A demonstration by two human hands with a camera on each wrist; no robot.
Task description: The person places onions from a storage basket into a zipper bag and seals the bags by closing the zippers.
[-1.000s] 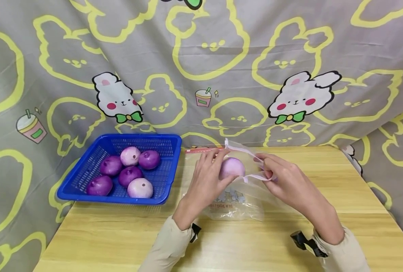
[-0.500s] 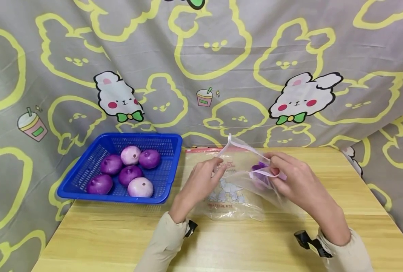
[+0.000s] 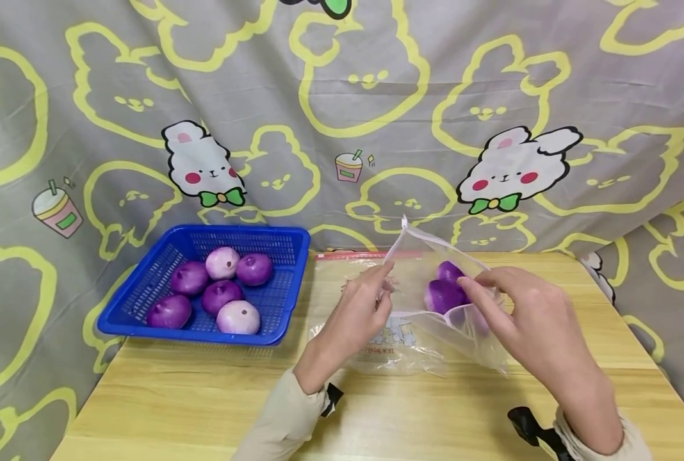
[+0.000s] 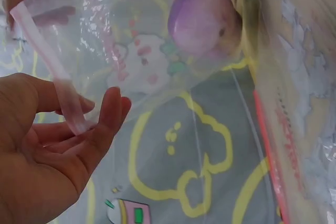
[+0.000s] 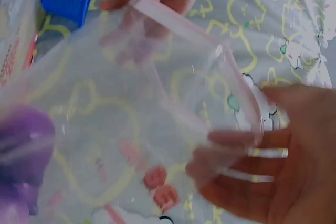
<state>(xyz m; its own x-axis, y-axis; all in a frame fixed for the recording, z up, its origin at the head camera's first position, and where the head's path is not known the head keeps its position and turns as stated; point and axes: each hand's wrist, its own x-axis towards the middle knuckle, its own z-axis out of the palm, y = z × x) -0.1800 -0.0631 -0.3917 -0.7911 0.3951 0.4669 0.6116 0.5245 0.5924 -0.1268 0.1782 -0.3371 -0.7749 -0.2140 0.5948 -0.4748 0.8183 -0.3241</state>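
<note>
Clear bag (image 5: 113, 100), mouth upward, long axis steep, rim (image 4: 46, 48) tight between left fingers (image 4: 106, 121) and, seemingly, right fingers (image 5: 276, 140).

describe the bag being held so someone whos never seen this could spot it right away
On the wooden table, go right from the blue basket to the left hand and right hand. The clear bag held open between them has purple onions inside. Its whitish rim sets it apart from the flat bag lying on the table, which has a red strip.

The head view is bright; the bag (image 4: 118, 35) glints in dimmer, softer wrist views.
</note>
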